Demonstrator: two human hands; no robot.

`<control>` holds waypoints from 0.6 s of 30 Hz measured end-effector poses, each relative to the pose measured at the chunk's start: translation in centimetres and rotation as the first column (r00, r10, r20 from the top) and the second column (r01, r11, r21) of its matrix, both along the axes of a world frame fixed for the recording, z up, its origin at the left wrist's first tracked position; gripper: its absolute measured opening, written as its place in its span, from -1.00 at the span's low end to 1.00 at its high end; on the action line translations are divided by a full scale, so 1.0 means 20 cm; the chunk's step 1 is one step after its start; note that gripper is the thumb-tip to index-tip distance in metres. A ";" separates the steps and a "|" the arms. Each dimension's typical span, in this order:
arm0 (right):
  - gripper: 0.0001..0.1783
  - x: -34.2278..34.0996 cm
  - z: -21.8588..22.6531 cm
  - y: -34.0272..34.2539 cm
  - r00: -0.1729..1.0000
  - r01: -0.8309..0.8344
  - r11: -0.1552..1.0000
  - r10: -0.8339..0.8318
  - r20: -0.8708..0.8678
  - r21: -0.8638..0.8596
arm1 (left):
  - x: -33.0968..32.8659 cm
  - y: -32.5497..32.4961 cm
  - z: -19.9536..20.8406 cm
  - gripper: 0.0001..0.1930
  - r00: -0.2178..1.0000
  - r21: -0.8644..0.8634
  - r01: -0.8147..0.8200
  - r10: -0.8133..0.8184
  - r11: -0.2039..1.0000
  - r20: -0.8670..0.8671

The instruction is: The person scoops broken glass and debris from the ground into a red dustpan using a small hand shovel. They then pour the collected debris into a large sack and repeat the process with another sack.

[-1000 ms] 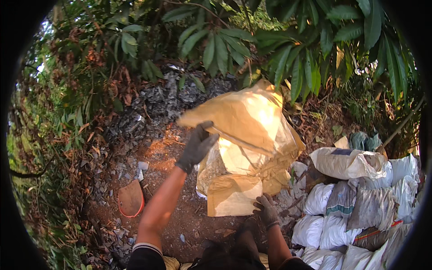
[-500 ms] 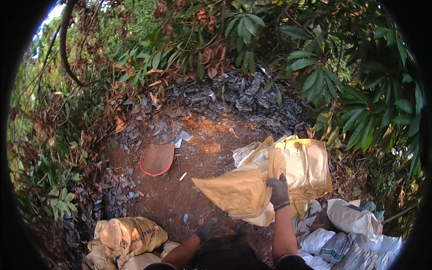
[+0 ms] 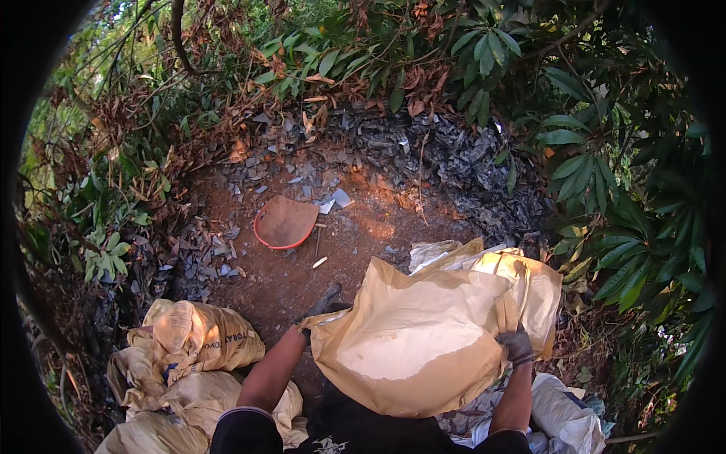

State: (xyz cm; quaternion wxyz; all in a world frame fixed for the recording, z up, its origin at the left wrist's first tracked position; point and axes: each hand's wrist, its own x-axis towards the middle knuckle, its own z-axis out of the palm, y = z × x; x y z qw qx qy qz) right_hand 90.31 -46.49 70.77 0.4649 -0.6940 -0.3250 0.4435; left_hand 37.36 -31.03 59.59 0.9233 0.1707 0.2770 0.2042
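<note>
A large tan paper sack (image 3: 412,352) is spread out in front of my body, its face creased and sunlit in a pale patch. My right hand (image 3: 516,346), in a dark glove, grips the sack's right edge. At the upper left corner of the sack, my left hand (image 3: 324,303), gloved too, holds the edge, with part of its fingers behind the paper. Behind the sack's right side lie more folded tan sacks (image 3: 541,291), partly covered by it.
A shallow brown pan with a red rim (image 3: 286,222) lies on the dirt, with a hammer-like tool (image 3: 318,238) beside it. Filled tan sacks (image 3: 200,337) are piled at lower left, white sacks (image 3: 563,408) at lower right. Dark shards (image 3: 446,166) and leafy branches (image 3: 575,174) border the ground.
My left hand has risen from near my body to the sack's left corner and taken hold. The sack has been drawn toward me and spread wider. My view has shifted slightly.
</note>
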 end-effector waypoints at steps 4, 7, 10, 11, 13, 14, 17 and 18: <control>-0.37 0.10 0.00 0.20 0.897 -0.286 0.955 0.296 0.328 -0.081 | 0.26 -0.04 0.07 -0.35 0.928 0.216 0.249 -0.169 0.944 -0.332; -0.26 0.12 -0.03 0.32 0.686 -0.163 0.959 0.279 0.672 -0.232 | 0.40 -0.12 0.16 -0.47 0.815 0.496 0.309 0.043 0.812 -0.578; -0.15 -0.16 -0.12 0.44 0.485 0.094 0.983 0.094 0.870 -0.159 | 0.55 -0.20 0.19 -0.53 0.746 0.589 0.055 0.359 0.806 -0.561; -0.15 -0.31 -0.12 0.46 0.775 -0.044 0.990 0.118 0.621 -0.133 | 0.62 -0.25 0.23 -0.54 0.730 0.542 -0.037 0.393 0.839 -0.558; -0.23 -0.64 -0.08 0.49 0.935 -0.286 0.958 0.279 0.220 0.002 | 0.70 -0.29 0.24 -0.55 0.680 0.505 -0.037 0.392 0.862 -0.620; -0.32 -0.78 -0.08 0.49 0.904 -0.412 0.908 0.398 0.154 0.073 | 0.72 -0.34 0.25 -0.59 0.655 0.543 -0.102 0.467 0.833 -0.594; -0.61 -0.83 -0.36 0.61 0.956 -0.292 0.955 0.289 -0.043 -0.059 | 0.76 -0.36 0.20 -0.68 0.522 0.663 -0.242 0.671 0.709 -0.527; -0.55 -0.75 -0.49 0.65 0.969 -0.245 0.968 0.246 0.005 0.059 | 0.69 -0.33 0.13 -0.69 0.425 0.699 -0.263 0.730 0.665 -0.535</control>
